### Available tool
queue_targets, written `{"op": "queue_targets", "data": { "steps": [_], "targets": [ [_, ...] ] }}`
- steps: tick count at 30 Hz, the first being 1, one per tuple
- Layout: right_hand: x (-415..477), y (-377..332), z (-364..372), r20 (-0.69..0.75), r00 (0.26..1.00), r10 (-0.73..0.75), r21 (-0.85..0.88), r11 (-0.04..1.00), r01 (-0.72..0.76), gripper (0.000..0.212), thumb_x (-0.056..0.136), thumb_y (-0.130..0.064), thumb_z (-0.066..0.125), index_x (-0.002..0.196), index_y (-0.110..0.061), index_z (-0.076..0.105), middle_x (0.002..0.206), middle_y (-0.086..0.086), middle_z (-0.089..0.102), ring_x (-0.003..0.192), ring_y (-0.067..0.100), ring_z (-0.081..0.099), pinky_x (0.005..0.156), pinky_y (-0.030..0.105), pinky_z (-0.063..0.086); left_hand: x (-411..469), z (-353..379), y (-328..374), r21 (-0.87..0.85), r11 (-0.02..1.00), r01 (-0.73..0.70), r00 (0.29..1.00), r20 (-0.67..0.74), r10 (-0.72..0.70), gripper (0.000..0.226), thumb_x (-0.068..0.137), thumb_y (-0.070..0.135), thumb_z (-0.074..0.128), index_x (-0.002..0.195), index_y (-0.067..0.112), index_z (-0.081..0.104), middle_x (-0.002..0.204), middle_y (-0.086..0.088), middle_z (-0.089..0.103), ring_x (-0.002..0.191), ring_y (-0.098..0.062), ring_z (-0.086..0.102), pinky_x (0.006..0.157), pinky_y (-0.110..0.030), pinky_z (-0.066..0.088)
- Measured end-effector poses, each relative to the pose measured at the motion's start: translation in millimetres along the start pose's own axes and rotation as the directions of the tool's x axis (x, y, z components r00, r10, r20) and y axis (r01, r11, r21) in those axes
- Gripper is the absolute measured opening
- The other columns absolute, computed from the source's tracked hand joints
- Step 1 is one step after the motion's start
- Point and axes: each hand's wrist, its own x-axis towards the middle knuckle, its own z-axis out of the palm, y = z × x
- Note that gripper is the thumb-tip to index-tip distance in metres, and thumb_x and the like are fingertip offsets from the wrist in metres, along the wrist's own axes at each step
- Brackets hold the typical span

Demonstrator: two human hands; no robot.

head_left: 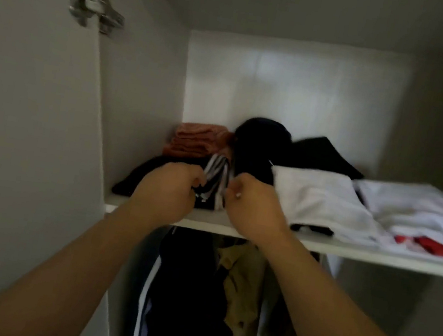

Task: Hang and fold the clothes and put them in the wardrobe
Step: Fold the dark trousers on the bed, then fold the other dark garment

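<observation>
Striped garment gripped by left hand & right hand at shelf edge.

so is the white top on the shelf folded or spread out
Folded: the white top lies on the shelf as a compact rectangle with a thick front edge, not spread out.

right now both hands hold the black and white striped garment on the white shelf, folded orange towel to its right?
No: the head view shows the folded orange towel left of the black and white striped garment, not right; the rest holds.
</observation>
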Motion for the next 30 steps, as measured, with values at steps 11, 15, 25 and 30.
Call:
{"op": "queue_targets", "data": {
  "steps": [11,15,25,30],
  "targets": [
    [-299,17,-54,-0.421,0.623,0.659,-0.049,0.669,-0.741,0.038,0.098,-0.040,0.054,0.072,-0.013,0.058,0.068,0.003,0.063,0.072,0.028,0.061,0.060,0.034,0.040,-152,93,170,-0.517,0.756,-0.401,0.812,0.182,0.555,0.008,0.088,0.022,0.068,0.094,0.027,0.069,0.081,0.013,0.069,0.076,-0.011,0.065,0.075,-0.034,0.056],
    [-430,-21,-83,-0.497,0.382,0.779,-0.061,0.408,-0.911,0.033,0.100,-0.042,0.053,0.076,-0.019,0.059,0.066,-0.005,0.060,0.059,0.015,0.056,0.050,0.027,0.042,-231,99,248,-0.665,0.584,-0.465,0.623,0.223,0.750,0.007,0.088,0.023,0.069,0.094,0.027,0.068,0.074,0.017,0.062,0.073,-0.010,0.063,0.068,-0.028,0.052],
    [-727,-219,-112,-0.691,-0.285,0.664,0.211,-0.191,-0.959,0.032,0.097,-0.049,0.051,0.082,-0.021,0.060,0.072,-0.007,0.061,0.068,0.018,0.061,0.061,0.032,0.051,-505,11,386,-0.886,0.147,-0.440,0.054,0.137,0.989,0.007,0.089,0.028,0.067,0.094,0.033,0.070,0.080,0.020,0.068,0.062,-0.002,0.058,0.062,-0.025,0.051],
    [-874,-340,-104,-0.647,-0.530,0.548,0.369,-0.383,-0.847,0.035,0.097,-0.050,0.051,0.076,-0.022,0.055,0.075,-0.004,0.063,0.072,0.021,0.061,0.060,0.031,0.047,-674,-56,422,-0.917,-0.009,-0.399,-0.203,0.079,0.976,0.004,0.090,0.032,0.065,0.091,0.032,0.069,0.079,0.018,0.068,0.063,-0.001,0.057,0.061,-0.022,0.048]
  ]
}}
